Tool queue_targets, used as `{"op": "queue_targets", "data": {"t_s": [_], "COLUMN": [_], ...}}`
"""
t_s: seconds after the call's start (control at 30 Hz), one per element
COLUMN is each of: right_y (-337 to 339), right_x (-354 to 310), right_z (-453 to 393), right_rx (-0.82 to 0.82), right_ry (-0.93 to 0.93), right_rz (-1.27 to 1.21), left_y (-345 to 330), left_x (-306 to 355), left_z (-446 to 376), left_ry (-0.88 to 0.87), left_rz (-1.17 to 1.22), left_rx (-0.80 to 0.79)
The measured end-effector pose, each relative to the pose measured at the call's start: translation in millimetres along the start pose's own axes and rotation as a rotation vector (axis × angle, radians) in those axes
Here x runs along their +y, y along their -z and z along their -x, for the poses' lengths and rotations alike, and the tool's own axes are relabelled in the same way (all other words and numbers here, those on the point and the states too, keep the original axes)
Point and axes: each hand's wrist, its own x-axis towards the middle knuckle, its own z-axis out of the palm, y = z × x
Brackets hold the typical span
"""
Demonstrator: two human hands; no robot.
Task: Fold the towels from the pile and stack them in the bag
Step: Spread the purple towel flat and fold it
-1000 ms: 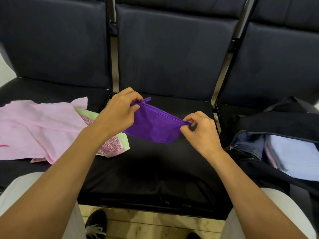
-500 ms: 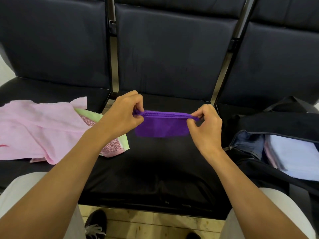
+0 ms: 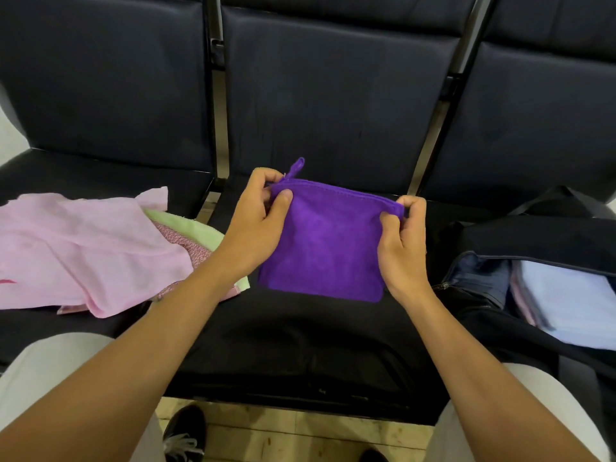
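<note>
Two hands pinch one small purple terry towel (image 3: 325,248) by its top corners, above the black padded seat (image 3: 300,338).
Left hand (image 3: 256,225) grips the loop corner, right hand (image 3: 401,241) the far corner; towel hangs between them. Advice: keep edges matched and taut before carrying right to the open dark zip bag (image 3: 493,281).

I sit in a waiting area: 3 joined black padded seats (image 3: 333,95) stand in front of me, above a pale wooden floor (image 3: 300,435).
</note>
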Motion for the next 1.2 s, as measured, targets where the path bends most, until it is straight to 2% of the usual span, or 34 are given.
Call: {"op": "queue_targets", "data": {"t_s": [0.07, 0.17, 0.27, 0.33, 0.4, 0.43, 0.5, 0.53, 0.6, 0.67, 0.73, 0.87, 0.93, 1.03, 1.2], "right_y": [-2.1, -4.2, -3.1, -1.3, 0.9, 1.7, 2.7, 2.8, 3.9, 4.4, 1.5, -3.4, -5.7, -9.1, -3.2], "right_x": [3.1, 8.1, 9.1, 10.7, 10.4, 10.2, 7.1, 5.5, 3.0, 5.0, 7.1, 12.9, 14.7, 19.0, 16.7], "right_z": [1.0, -0.3, -5.0, -7.1, -6.8, -6.5, -5.8, -6.7, -9.3, -11.3, -9.3, -0.9, 1.6, 1.9, -6.8], "right_rx": [-0.002, -0.001, 0.031, 0.032, 0.032, 0.035, 0.029, 0.018, -0.031, -0.087, -0.119, -0.040, -0.012, -0.010, 0.101], "right_ry": [-0.033, -0.068, -0.070, -0.103, -0.197, -0.265, -0.437, -0.538, -0.741, -0.840, -0.782, -0.259, -0.104, -0.107, -0.148], "right_rz": [0.008, 0.062, 0.144, 0.125, 0.073, 0.049, -0.018, -0.055, -0.115, -0.110, 0.005, 0.319, 0.353, 0.333, 0.292], "left_y": [-7.6, -12.8, -12.3, -11.3, -9.9, -8.6, -4.2, -2.2, -3.1, -6.6, -10.0, -10.1, -12.1, -17.8, -18.7], "left_x": [-3.0, -8.6, -11.9, -10.5, -7.5, -5.2, -1.5, -0.8, -2.9, -8.6, -10.0, -10.9, -10.2, -7.2, -7.4], "left_z": [1.3, 2.6, 1.2, -0.1, -0.2, 0.3, 1.3, 2.6, 4.6, 2.8, 2.6, 3.5, 3.8, 4.0, 6.4], "left_ry": [0.053, 0.034, 0.041, 0.128, 0.314, 0.469, 0.832, 0.947, 1.027, 1.025, 0.977, 0.908, 0.897, 0.867, 0.571], "left_rz": [0.015, -0.062, -0.081, -0.071, -0.017, 0.065, 0.369, 0.519, 0.648, 0.555, 0.403, 0.279, 0.275, 0.229, 0.122], "left_rx": [0.091, 0.187, 0.213, 0.208, 0.195, 0.177, 0.080, 0.025, -0.034, -0.047, -0.023, 0.016, 0.013, 0.015, 0.127]}}
